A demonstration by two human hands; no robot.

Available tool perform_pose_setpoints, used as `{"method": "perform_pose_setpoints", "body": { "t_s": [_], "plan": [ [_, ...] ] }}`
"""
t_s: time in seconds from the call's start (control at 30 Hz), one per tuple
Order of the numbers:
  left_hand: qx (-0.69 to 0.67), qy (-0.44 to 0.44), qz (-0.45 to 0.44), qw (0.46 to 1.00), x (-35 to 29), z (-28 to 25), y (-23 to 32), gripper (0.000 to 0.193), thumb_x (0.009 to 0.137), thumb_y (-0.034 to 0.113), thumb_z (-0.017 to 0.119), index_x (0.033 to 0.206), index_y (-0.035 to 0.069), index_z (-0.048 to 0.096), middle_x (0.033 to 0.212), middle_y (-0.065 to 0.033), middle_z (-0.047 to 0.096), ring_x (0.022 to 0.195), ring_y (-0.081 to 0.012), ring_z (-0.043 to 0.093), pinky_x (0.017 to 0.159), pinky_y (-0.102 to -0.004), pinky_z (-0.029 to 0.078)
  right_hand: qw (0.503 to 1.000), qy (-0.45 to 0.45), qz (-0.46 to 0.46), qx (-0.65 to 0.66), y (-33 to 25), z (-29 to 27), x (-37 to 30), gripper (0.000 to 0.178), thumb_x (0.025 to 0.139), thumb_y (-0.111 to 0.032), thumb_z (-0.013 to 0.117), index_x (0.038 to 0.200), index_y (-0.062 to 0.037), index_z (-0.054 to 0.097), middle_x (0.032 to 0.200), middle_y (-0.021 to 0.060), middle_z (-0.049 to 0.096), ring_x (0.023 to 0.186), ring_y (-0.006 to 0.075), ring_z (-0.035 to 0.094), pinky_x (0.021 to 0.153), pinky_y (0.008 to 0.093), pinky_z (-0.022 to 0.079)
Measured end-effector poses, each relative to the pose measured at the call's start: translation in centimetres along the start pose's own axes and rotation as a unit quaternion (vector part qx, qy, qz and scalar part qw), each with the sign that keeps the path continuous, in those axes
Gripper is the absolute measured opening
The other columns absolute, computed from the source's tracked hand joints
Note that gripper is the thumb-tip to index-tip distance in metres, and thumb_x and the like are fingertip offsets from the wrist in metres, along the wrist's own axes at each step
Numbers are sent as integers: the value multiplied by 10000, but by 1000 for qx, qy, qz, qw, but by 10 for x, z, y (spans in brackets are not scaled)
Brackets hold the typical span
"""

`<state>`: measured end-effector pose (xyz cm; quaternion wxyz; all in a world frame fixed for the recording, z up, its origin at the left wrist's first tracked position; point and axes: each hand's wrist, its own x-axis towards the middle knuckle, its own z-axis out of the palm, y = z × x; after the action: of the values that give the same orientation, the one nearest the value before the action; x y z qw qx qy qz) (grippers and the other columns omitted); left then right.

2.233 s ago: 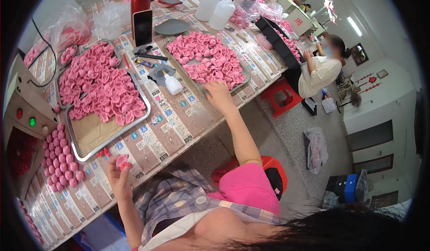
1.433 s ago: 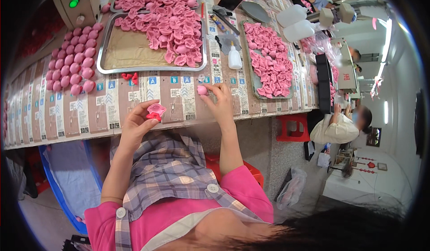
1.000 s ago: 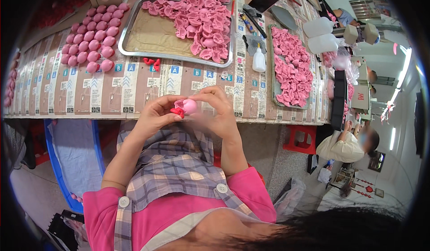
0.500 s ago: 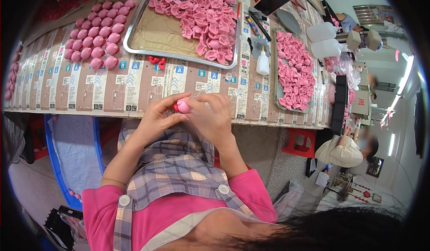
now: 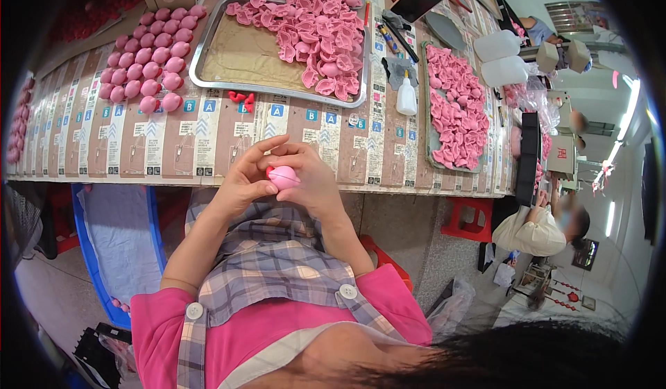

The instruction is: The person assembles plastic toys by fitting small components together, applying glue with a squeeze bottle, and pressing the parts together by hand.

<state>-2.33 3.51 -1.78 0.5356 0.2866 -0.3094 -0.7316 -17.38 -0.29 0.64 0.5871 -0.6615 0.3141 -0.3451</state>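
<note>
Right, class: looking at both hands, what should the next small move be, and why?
Probably a gentle squeeze on the pink piece: a thin line, likely a seam, crosses it, and the left hand and right hand hold it from opposite sides.

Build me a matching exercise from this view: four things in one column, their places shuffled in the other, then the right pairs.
Things
1. Pink ball-shaped piece
2. White squeeze bottle
3. Small red pieces
4. Blue-rimmed bin

Places
A. On the table, just off the near edge of the metal tray
B. Below the tabletop, toward the lower left of the picture
C. Held in the left hand and right hand together
D. On the table, to the right of the metal tray

Right pairs: 1-C, 2-D, 3-A, 4-B
</note>
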Motion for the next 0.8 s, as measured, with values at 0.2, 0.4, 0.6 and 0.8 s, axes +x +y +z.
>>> {"method": "perform_pose_setpoints", "body": {
  "t_s": [0.2,0.4,0.6,0.8],
  "plan": [
    [-146,-20,-26,989,5,5,-4,828,618,257,747,1271,45,285,1138,-77,453,1021,-163,479,862,-284,402,985,17,-38,-170,-12,5,0,353,585,-175,740,897,-84,602,969,51,505,877,197,494,732,285,429],
    [-229,-53,-59,970,4,7,-9,835,643,304,723,1283,53,249,1121,-79,454,1024,-165,475,866,-289,402,981,47,-90,-164,-2,8,-1,379,573,-322,735,842,-97,593,843,27,534,862,225,454,767,333,364],
    [-233,-58,-73,968,2,4,-13,817,646,315,714,1274,58,259,1104,-79,461,1001,-162,488,842,-282,411,978,41,-124,-165,-4,7,-1,359,556,-248,738,843,-85,599,840,34,521,839,219,456,710,312,364],
    [-175,-43,-75,981,1,7,-3,798,643,248,718,1269,50,265,1076,-76,482,988,-160,491,844,-284,402,982,9,-93,-164,-14,2,-1,326,569,-147,713,863,-85,587,846,35,533,850,228,471,726,325,385]
  ]
}}
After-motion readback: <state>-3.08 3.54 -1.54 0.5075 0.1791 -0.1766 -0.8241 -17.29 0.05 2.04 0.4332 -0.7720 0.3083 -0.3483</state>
